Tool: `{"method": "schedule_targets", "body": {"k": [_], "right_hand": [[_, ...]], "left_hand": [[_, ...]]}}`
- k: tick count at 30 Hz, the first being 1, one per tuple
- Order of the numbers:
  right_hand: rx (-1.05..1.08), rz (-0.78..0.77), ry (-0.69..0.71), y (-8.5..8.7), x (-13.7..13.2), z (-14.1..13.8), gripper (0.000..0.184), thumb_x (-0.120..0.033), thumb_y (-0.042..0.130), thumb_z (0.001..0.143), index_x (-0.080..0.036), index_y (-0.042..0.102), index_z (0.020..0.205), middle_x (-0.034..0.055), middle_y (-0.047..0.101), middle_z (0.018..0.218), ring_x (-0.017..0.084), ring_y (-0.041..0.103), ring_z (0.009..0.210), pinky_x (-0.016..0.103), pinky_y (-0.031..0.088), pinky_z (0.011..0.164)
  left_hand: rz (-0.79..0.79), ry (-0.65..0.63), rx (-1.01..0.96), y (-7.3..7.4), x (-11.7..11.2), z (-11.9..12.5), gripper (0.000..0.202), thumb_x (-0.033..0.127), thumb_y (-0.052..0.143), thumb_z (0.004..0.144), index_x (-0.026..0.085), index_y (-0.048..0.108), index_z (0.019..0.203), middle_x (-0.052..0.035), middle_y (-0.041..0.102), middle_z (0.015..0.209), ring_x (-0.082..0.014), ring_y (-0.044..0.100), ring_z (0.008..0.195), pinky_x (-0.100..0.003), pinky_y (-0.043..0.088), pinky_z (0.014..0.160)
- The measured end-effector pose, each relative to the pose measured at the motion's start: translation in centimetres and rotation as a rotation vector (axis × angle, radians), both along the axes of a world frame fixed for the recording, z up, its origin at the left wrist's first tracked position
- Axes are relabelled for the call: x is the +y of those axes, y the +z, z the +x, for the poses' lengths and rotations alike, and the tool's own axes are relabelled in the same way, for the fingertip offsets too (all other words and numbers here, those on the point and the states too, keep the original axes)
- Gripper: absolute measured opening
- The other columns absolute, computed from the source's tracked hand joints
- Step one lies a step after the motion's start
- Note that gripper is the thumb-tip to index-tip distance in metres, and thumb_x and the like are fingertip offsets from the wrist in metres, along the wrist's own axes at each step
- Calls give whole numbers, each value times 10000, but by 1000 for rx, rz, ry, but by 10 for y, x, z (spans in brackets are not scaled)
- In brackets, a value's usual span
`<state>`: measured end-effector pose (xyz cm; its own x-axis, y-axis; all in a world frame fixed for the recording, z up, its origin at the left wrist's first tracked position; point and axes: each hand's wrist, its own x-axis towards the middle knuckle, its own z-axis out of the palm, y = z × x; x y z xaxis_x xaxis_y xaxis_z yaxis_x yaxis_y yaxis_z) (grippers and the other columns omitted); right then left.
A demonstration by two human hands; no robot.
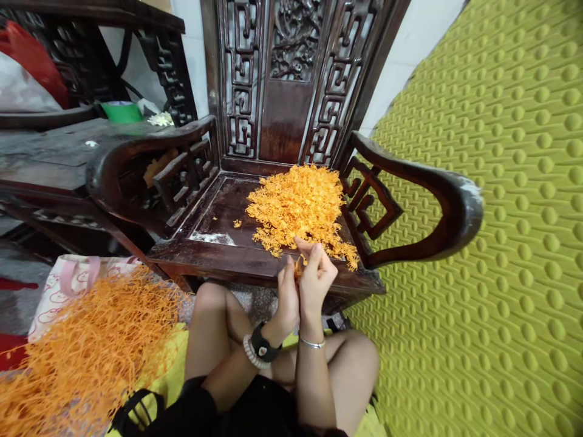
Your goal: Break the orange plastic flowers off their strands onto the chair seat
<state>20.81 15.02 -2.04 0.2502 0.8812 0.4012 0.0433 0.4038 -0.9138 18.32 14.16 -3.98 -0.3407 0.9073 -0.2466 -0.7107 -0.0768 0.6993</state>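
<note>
Setting: green bumpy mat, one carved dark wood chair.
Seat: one heap of orange bits, front right corner.
Hands: my left hand and right hand pinch one orange piece at seat's front edge.
Floor left: one pile of orange strands.
Writing: none readable.

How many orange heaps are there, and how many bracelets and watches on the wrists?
Orange heaps: 2, the heap on the chair seat and the strand pile at lower left
Watches: 1, the watch on the left hand
Bracelets: 2, the bead bracelet and the bangle by the right hand
Total: 5
</note>
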Motion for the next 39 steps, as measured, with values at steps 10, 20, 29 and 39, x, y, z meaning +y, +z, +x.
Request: {"method": "schedule_targets", "body": {"k": [10, 20, 29, 39], "right_hand": [[-518, 25, 270, -1, -19, 37, 217, -355, 532, 889, -215, 443, 748, -26, 450, 658, 128, 438, 581, 256, 349, 577], [-403, -129, 575, -9, -24, 47, 303, -422, 469, 916, -193, 503, 719, -47, 385, 519, 92, 340, 446, 218, 302, 440], [96, -171, 671, -32, -36, 54, 471, -398, 540, 889, -174, 395, 501, -67, 267, 419, 52, 237, 362, 186, 224, 355], [594, -52, 402, 18, -41, 34, 486, -320, 573, 846, -180, 323, 453, -90, 266, 277, 39, 206, 240, 152, 278, 300]], "left_hand": [[238, -53, 686, 5, -7, -40, 543, 606, 361, 901, 191, 424, 556, 10, 428, 515, -115, 393, 496, -255, 303, 496], [279, -196, 1266, 14, -34, -63, 517, 381, 371, 947, 183, 407, 471, 13, 410, 457, -111, 390, 460, -273, 238, 520], [265, -528, 491, 15, -43, -49, 619, 655, 454, 827, 175, 365, 446, 62, 320, 410, -47, 240, 386, -234, 165, 402], [120, -596, -230, 23, -17, -33, 656, 575, 520, 828, 187, 195, 411, 80, 170, 349, -53, 140, 356, -223, 133, 394]]}}
